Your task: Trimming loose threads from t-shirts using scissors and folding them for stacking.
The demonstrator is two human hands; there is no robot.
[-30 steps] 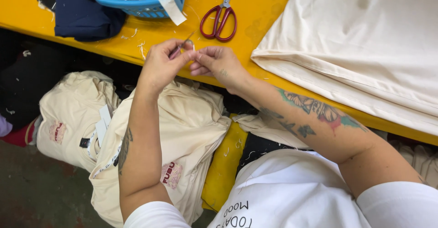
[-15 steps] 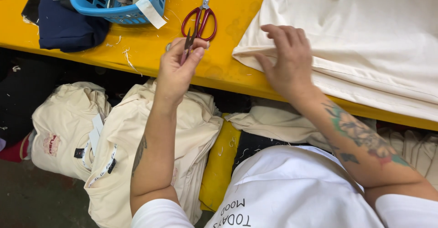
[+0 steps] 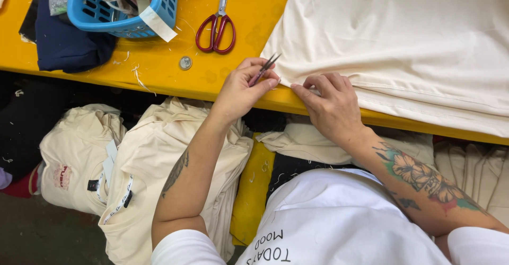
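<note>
1. Head view: the left hand (image 3: 241, 90) pinches small thread snips (image 3: 263, 70) at the bench's (image 3: 159, 63) near edge, tips against the cream fabric (image 3: 403, 42).
2. The right hand (image 3: 331, 106) presses the fabric's corner down, fingers flat, gripping nothing.
3. Red scissors (image 3: 216, 26) lie beside a blue basket (image 3: 124, 10) near the far edge.

Scissors (image 3: 216, 27) on table (image 3: 159, 63), right of basket (image 3: 85, 10) (cloth (image 3: 413, 37) farther right).

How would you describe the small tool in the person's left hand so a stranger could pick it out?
Start at the yellow table and find the cream fabric. At its near corner, the left hand pinches thin thread snips. Unlike the red-handled scissors lying nearby, they are slim, dark and held.
</note>
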